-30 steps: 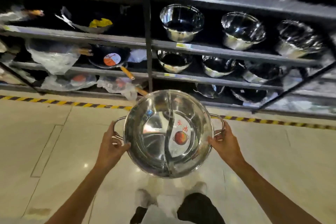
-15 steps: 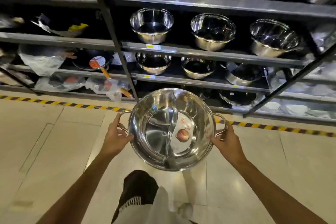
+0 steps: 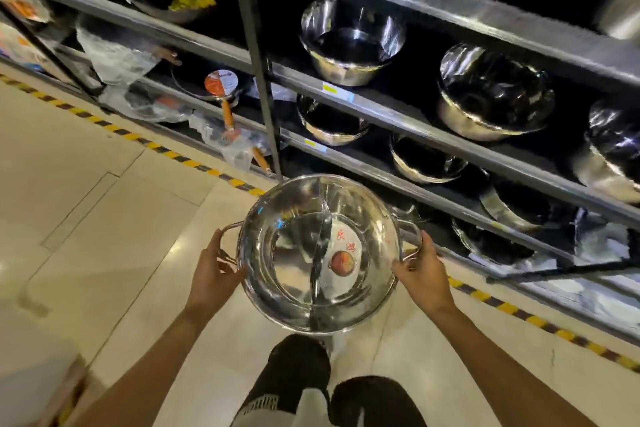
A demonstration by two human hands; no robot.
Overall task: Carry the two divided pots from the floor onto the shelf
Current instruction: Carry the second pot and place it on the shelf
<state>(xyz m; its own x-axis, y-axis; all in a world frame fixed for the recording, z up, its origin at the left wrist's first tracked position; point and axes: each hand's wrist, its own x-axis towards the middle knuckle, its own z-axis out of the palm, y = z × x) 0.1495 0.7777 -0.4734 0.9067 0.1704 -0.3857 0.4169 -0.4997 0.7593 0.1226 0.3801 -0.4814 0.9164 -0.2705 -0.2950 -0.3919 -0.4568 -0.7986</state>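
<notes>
Dark metal shelf (image 3: 433, 135) across the whole upper right of the frame, tiers slanting down to the right, loaded with steel bowls (image 3: 353, 42); wrapped pans (image 3: 221, 87) on the tiers at upper left. Pale tiled floor (image 3: 86, 218) over the lower left, striped tape (image 3: 166, 152) along the shelf foot.

Centre, slightly low: one divided pot (image 3: 318, 253), round, shiny, held level and clear of the floor, far rim near the lowest tiers but not touching. Curved divider down the middle, label with a red disc in the right half. Second pot nowhere in the frame.

Left hand (image 3: 214, 274) clamped on the left loop handle, thumb against the rim. Right hand (image 3: 420, 270) clamped likewise on the right handle. Both arms stretched forward, legs below at bottom centre.

Step in hand, by judgement: carrying the pot toward a free place on a tier. To do it well:
- Keep both grips even, rim level; polished steel likely slippery, so fingers well through the loops.
- Pick a gap between bowls wide enough for pot plus handles; none clearly visible here, lower right tiers too dark to tell.
- Lead the far rim in above the tier edge, not into it.
- Set the base flat before loosening either hand.
- Mind the upright post (image 3: 256, 80) just left of the path.
</notes>
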